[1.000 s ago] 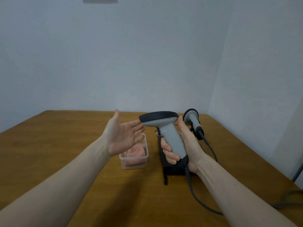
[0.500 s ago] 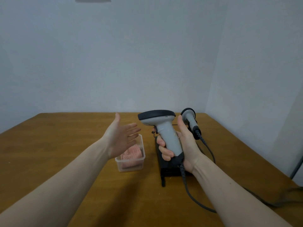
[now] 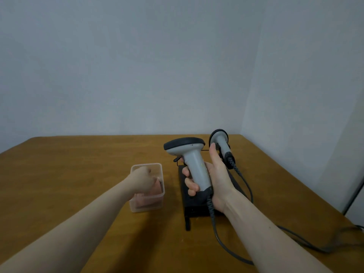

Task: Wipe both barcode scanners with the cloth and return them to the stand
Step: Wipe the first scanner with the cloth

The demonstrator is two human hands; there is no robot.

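- Right hand (image 3: 213, 180) wrapped round the handle of a grey barcode scanner (image 3: 192, 160), fingers curled at the front, thumb straight up along the right side; scanner upright, dark head pointing left, lifted above the black stand (image 3: 194, 203).
- Coiled grey cable (image 3: 218, 233) trailing from the handle base down and off to the right across the wooden table (image 3: 69, 174).
- Second scanner (image 3: 221, 143) seated at the far right of the stand, handle slanting down to the right.
- Left hand (image 3: 142, 180) dipped into the clear plastic tub (image 3: 146, 203) just left of the stand, knuckles up, fingers curled down onto the pink cloth (image 3: 155, 191); actual grip on the cloth hidden, cannot tell.
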